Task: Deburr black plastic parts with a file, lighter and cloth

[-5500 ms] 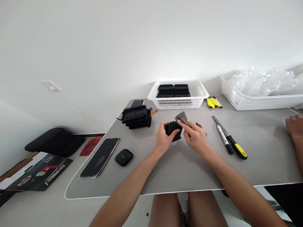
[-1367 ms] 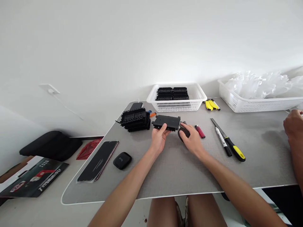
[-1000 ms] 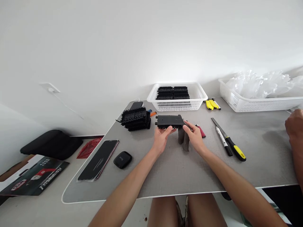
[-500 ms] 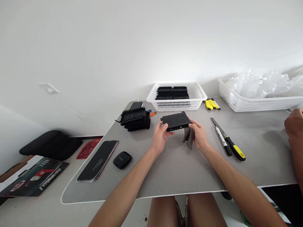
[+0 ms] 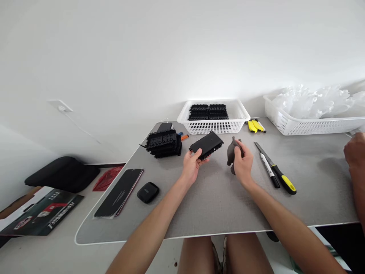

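A flat black plastic part (image 5: 207,145) with a toothed edge is held tilted above the table by my left hand (image 5: 191,164), thumb on its top face and fingers underneath. To its right, my right hand (image 5: 243,161) grips a bunched grey-brown cloth (image 5: 233,151), apart from the part. A stack of similar black parts (image 5: 162,142) lies to the left of my left hand. More black parts (image 5: 208,111) sit in rows inside a white plastic basket (image 5: 216,127) at the back.
Right of my hands lie a file (image 5: 281,179) with a black-yellow handle and a marker (image 5: 268,167). Yellow-handled tools (image 5: 254,126) are near the basket. A second basket (image 5: 310,126) holds clear plastic bags. A co-worker's hand (image 5: 355,150) is far right. A black case (image 5: 148,192) lies left.
My right hand has let go of the black part and moved slightly right and up with the cloth. The part has turned in my left hand, its right end now higher.
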### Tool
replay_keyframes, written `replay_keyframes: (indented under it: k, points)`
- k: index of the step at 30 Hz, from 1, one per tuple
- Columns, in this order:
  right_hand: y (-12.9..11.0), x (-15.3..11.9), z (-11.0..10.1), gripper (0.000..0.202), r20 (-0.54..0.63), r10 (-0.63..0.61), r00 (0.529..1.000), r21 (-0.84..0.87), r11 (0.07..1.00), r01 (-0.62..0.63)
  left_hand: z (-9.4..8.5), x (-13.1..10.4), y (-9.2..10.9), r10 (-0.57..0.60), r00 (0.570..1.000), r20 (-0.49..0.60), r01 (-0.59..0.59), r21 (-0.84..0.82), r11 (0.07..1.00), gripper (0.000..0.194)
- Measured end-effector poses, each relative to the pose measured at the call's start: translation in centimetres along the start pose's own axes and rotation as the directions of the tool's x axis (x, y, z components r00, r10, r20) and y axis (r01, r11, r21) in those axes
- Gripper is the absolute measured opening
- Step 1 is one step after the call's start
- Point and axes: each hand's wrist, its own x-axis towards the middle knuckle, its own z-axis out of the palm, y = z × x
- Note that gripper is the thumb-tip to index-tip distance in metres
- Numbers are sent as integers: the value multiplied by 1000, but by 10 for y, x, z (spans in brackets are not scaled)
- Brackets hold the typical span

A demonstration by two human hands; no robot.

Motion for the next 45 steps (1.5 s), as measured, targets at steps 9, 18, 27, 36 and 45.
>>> replay_keyframes:
  k: [9,18,27,36,45]
  points:
    - [11,-14,10,42,407,-306,860,-427,769,476,5,-4,-4,44,997,67,-43,-9,999,42]
    - [6,-15,12,36,452,-280,847,-441,755,485,4,-2,-10,89,996,5,-89,-12,996,43]
    - [-2,-8,2,35,189,-353,916,-397,826,400,5,-4,-6,144,990,12,-144,36,989,42]
    - [9,-9,6,39,486,-302,820,-446,721,530,3,-2,-7,144,989,6,-144,10,989,43]
    - [0,-11,3,35,299,-362,883,-438,770,464,6,-3,-4,181,983,9,-182,18,983,45]
